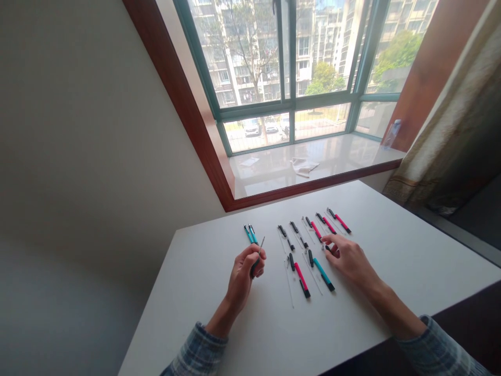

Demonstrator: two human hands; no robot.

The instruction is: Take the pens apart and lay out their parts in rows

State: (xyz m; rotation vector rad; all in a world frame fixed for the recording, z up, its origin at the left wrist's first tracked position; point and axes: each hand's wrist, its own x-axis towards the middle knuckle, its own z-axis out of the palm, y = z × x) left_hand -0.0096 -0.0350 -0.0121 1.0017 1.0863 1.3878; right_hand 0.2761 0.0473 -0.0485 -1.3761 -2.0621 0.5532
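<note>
My left hand (241,272) is closed around a slim dark pen part (262,244), its thin pointed tip angled up and to the right. Just beyond that hand, two assembled teal pens (249,234) lie side by side. My right hand (349,259) rests low over the table, thumb and fingers pinched at a small black pen part (327,249); the fingers partly hide it. Between the hands lie a pink pen barrel (302,280), a teal pen barrel (324,274), black grip pieces (291,262) and thin white refills (288,284).
More taken-apart pens, including a pink barrel (343,223), are laid in rows toward the back of the white table (195,271). Past its far edge, a window sill (270,180) holds a crumpled cloth (303,167) and a clear bottle (391,134). A curtain (442,109) hangs at right.
</note>
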